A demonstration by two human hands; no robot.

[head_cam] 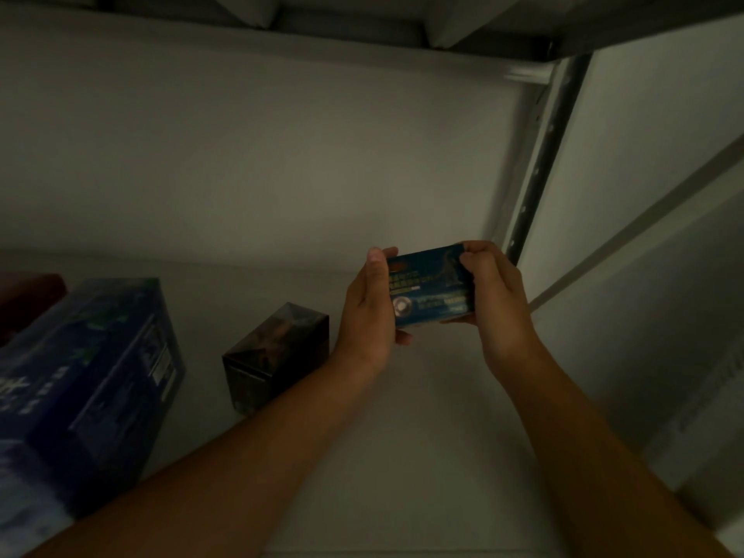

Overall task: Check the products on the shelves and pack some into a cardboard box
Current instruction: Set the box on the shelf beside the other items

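Both hands, left hand (368, 312) and right hand (497, 296), grip small blue product box (432, 289) above shelf (402, 436), fingers curled around its ends.

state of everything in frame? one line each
small blue box: held between both hands, printed face to camera
left hand: grips the box's left end
right hand: grips the box's right end
large blue box: closed, rests on shelf, untouched
dark box: closed, stands on shelf, untouched
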